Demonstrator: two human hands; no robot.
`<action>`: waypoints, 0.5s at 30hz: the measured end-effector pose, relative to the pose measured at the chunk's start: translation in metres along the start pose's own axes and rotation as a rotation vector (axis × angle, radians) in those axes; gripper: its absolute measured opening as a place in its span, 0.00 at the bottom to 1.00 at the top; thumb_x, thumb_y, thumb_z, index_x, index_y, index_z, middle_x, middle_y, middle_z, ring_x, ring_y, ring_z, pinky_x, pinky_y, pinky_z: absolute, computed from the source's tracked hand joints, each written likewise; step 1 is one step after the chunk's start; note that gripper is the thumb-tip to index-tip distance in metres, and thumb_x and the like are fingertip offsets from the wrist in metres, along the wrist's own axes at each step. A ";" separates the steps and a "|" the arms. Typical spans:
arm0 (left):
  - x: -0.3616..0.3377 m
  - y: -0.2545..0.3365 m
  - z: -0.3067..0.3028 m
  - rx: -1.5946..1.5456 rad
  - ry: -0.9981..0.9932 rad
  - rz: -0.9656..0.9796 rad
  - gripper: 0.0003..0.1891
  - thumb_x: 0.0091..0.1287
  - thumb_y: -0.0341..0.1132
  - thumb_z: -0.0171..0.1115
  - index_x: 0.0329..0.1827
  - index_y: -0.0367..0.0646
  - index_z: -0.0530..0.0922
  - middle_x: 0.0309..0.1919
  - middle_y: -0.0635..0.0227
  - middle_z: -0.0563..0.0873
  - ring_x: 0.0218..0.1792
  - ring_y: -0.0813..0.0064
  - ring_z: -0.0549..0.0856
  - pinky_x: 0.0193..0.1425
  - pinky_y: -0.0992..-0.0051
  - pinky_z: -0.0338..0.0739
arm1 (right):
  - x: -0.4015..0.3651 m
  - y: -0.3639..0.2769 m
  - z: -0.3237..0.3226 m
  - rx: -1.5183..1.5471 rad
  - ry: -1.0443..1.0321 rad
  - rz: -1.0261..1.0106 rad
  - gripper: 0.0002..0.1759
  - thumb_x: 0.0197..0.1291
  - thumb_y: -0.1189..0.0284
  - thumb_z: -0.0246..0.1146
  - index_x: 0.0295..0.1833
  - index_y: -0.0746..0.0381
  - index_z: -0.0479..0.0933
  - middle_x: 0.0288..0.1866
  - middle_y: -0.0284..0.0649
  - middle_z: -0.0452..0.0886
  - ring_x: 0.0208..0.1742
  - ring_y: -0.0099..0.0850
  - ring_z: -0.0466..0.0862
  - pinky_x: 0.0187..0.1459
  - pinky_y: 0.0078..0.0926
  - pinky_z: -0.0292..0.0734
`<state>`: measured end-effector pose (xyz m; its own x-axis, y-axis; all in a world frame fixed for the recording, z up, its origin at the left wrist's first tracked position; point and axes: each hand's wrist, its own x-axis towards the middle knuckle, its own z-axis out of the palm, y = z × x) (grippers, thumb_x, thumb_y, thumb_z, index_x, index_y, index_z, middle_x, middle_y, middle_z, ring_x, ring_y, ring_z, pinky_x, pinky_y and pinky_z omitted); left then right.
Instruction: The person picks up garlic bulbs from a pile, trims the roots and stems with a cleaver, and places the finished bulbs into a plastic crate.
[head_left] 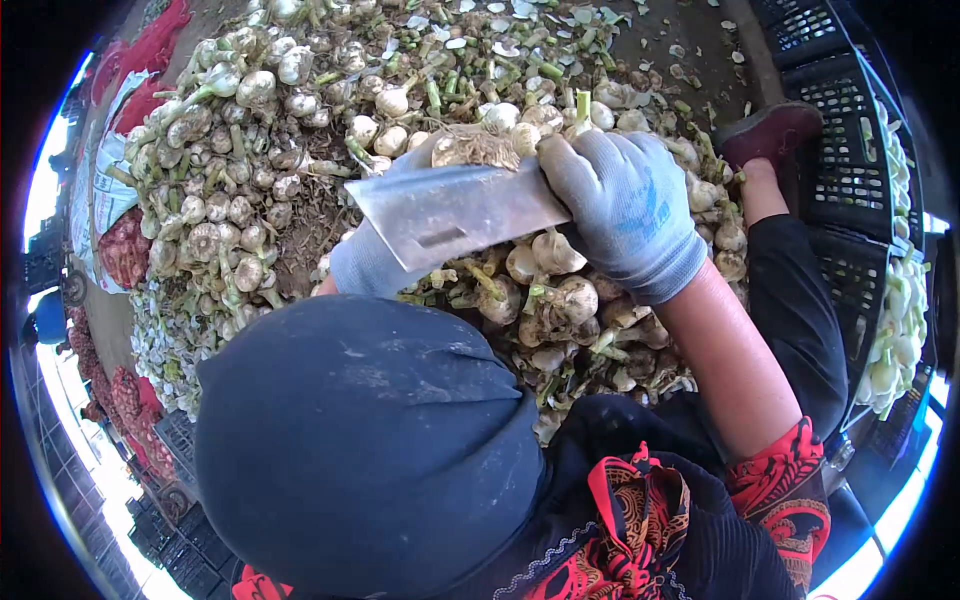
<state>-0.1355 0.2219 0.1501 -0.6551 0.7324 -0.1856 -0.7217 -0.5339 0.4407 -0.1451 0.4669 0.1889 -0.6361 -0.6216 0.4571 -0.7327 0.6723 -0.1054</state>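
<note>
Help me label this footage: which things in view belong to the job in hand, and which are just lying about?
In the job, it seems:
cleaver, in the right hand;
garlic bulb, apparently in the left hand;
garlic heap;
perhaps the black crates.

Seemingly lying about:
loose peelings;
red mesh;
white sack.

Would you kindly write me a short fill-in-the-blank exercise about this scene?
1. The left hand is partly hidden behind the broad-bladed ____.
2. The right hand wears a pale ____.
3. The bulbs heaped around the hands are ____.
4. The plastic crates beside the shoe are coloured ____.

Missing words: cleaver; glove; garlic; black.
</note>
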 end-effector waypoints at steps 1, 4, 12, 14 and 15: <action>-0.003 0.008 0.014 -0.011 -0.025 -0.063 0.28 0.72 0.41 0.61 0.71 0.35 0.68 0.61 0.53 0.81 0.57 0.63 0.85 0.63 0.62 0.82 | -0.001 0.005 0.001 -0.004 0.008 -0.009 0.11 0.55 0.69 0.63 0.44 0.55 0.74 0.33 0.34 0.79 0.31 0.34 0.83 0.32 0.35 0.77; -0.014 0.017 0.072 0.844 0.212 -0.008 0.33 0.60 0.34 0.74 0.67 0.36 0.72 0.55 0.59 0.84 0.53 0.69 0.86 0.62 0.61 0.80 | -0.020 0.038 0.014 -0.104 -0.203 0.281 0.09 0.56 0.77 0.64 0.42 0.56 0.78 0.31 0.39 0.83 0.32 0.37 0.86 0.31 0.37 0.81; -0.002 0.002 0.038 0.825 0.428 0.130 0.44 0.46 0.40 0.86 0.66 0.38 0.71 0.56 0.62 0.83 0.56 0.68 0.85 0.64 0.65 0.81 | -0.061 0.022 -0.032 0.074 0.055 0.557 0.07 0.60 0.75 0.65 0.43 0.60 0.78 0.33 0.47 0.82 0.35 0.47 0.85 0.37 0.42 0.78; 0.001 0.005 0.012 0.804 0.482 0.275 0.42 0.52 0.42 0.83 0.67 0.37 0.70 0.53 0.57 0.83 0.55 0.65 0.85 0.62 0.66 0.84 | -0.058 0.004 -0.031 0.178 -0.015 0.744 0.06 0.62 0.74 0.66 0.43 0.61 0.78 0.31 0.48 0.81 0.34 0.47 0.84 0.36 0.43 0.78; 0.004 0.009 0.008 0.644 0.460 0.343 0.40 0.56 0.41 0.81 0.67 0.37 0.69 0.53 0.56 0.83 0.55 0.63 0.85 0.61 0.65 0.85 | -0.056 -0.001 -0.031 0.205 -0.019 0.735 0.06 0.62 0.73 0.65 0.43 0.61 0.78 0.31 0.49 0.81 0.33 0.49 0.84 0.35 0.43 0.77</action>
<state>-0.1429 0.2237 0.1605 -0.9397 0.2557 -0.2271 -0.2910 -0.2490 0.9237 -0.1014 0.5136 0.1909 -0.9803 -0.0512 0.1906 -0.1482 0.8287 -0.5397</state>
